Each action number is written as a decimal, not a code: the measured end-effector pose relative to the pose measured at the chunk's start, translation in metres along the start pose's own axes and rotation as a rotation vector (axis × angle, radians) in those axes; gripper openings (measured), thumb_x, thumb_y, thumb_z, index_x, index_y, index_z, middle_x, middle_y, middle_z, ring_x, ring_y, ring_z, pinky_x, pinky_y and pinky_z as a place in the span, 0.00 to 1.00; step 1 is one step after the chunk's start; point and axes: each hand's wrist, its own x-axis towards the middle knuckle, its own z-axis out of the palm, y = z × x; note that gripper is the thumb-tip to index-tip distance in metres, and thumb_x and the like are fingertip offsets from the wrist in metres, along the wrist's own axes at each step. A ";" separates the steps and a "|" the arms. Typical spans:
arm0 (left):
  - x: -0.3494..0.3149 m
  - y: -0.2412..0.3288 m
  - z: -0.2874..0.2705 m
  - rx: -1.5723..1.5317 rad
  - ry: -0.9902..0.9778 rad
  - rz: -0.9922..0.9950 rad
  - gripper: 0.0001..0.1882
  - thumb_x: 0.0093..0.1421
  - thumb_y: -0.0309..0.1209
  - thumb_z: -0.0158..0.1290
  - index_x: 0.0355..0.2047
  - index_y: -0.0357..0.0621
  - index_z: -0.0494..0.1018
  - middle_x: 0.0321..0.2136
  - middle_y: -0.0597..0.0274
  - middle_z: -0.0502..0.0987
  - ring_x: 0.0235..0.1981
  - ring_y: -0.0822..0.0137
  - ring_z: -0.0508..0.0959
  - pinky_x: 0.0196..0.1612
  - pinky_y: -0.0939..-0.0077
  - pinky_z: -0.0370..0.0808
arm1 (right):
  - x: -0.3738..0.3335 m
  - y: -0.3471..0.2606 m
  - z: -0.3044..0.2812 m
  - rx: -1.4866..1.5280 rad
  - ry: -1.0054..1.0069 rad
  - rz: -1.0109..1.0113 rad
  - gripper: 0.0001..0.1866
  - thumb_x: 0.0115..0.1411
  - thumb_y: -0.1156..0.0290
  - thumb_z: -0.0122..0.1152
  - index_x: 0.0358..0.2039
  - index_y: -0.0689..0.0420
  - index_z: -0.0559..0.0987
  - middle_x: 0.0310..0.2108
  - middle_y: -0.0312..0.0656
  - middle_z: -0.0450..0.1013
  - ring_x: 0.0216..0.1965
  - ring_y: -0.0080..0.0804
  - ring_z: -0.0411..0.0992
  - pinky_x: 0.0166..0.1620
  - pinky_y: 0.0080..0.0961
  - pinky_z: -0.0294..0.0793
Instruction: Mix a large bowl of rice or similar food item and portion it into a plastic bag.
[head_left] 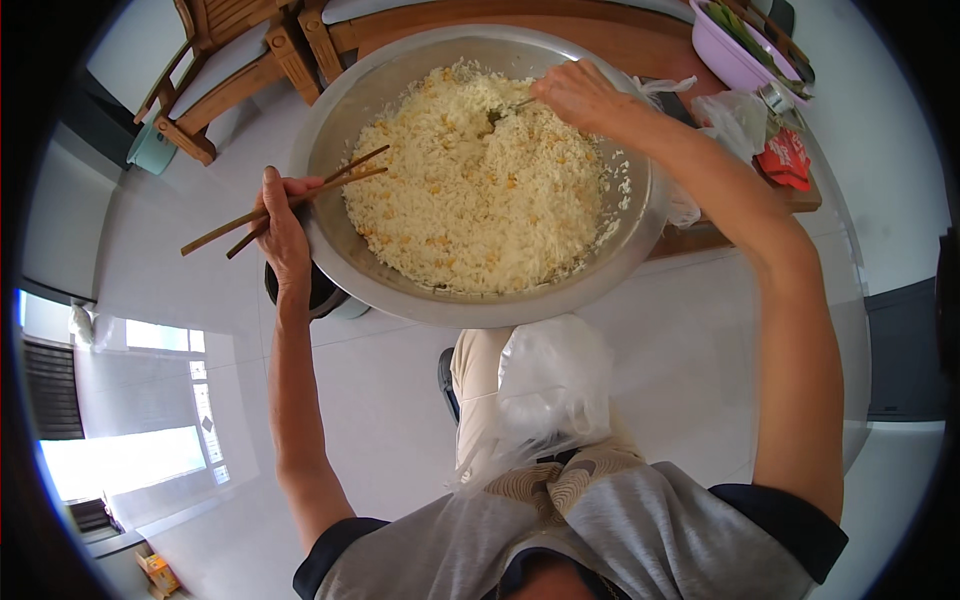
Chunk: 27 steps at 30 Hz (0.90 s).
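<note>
A wide metal basin stands in front of me, holding a heap of white rice grains flecked with yellow bits. At its left rim, my left hand is closed around a pair of wooden chopsticks, their tips over the rice and slightly apart. My right hand reaches over the far right part of the basin. It grips the handle of a metal spoon, whose bowl end is partly sunk in the rice near a small dark hollow.
A white plastic bag lies on my lap. On the wooden table to the right are a see-through bag, a red packet and a purple tub with green leaves. A wooden chair and a pale green bin stand far left.
</note>
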 end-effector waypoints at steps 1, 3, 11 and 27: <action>0.000 0.002 -0.002 0.051 -0.031 0.013 0.23 0.60 0.46 0.40 0.18 0.38 0.66 0.21 0.55 0.76 0.25 0.70 0.71 0.37 0.78 0.66 | -0.005 0.006 -0.009 0.010 0.003 0.001 0.05 0.45 0.80 0.50 0.19 0.59 0.74 0.14 0.46 0.69 0.19 0.36 0.71 0.19 0.30 0.69; -0.006 0.008 -0.006 0.082 -0.072 0.032 0.23 0.60 0.45 0.41 0.19 0.38 0.68 0.21 0.57 0.76 0.26 0.71 0.71 0.36 0.77 0.66 | -0.014 0.014 -0.034 0.018 0.003 0.007 0.04 0.47 0.79 0.50 0.21 0.58 0.74 0.14 0.45 0.68 0.20 0.37 0.71 0.19 0.30 0.68; -0.042 0.054 -0.003 0.471 -0.131 0.347 0.15 0.57 0.37 0.47 0.23 0.38 0.73 0.20 0.60 0.74 0.24 0.68 0.73 0.31 0.76 0.68 | -0.070 0.000 -0.066 -0.127 0.031 0.090 0.06 0.45 0.78 0.52 0.26 0.58 0.70 0.15 0.43 0.69 0.19 0.37 0.72 0.19 0.30 0.70; 0.016 0.045 0.003 0.043 -0.012 0.013 0.20 0.53 0.42 0.53 0.18 0.34 0.72 0.15 0.63 0.72 0.12 0.79 0.65 0.15 0.86 0.61 | -0.089 -0.012 -0.068 0.167 0.060 0.207 0.11 0.46 0.78 0.49 0.33 0.56 0.74 0.17 0.47 0.70 0.21 0.42 0.71 0.24 0.35 0.70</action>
